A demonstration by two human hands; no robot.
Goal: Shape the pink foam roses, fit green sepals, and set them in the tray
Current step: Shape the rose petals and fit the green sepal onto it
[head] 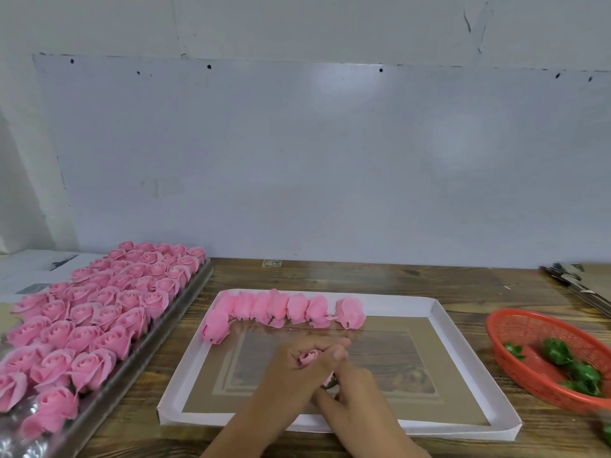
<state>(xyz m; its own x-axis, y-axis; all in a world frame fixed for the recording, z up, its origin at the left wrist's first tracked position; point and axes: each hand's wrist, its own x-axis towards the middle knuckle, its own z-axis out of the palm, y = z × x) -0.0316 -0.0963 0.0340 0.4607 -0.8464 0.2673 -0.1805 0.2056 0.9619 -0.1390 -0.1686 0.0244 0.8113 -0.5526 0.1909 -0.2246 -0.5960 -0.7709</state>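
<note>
Over the middle of the white tray [443,328], both hands meet around one pink foam rose [309,357]. My left hand [297,365] is wrapped around its petals, with only the bud's top showing. My right hand [350,381] pinches the rose's base, where a bit of green sepal [329,384] peeks out. Along the tray's far edge lies a row of several finished pink roses [284,309] on their sides, bases toward me. A red plastic basket [515,328] at the right holds several green sepals [558,352].
A long metal tray [195,292] at the left is packed with several upright pink roses [99,312]. Newspaper [36,269] lies behind it. Stacked cardboard sheets [582,282] sit at the far right of the wooden table [380,276], against a pale wall.
</note>
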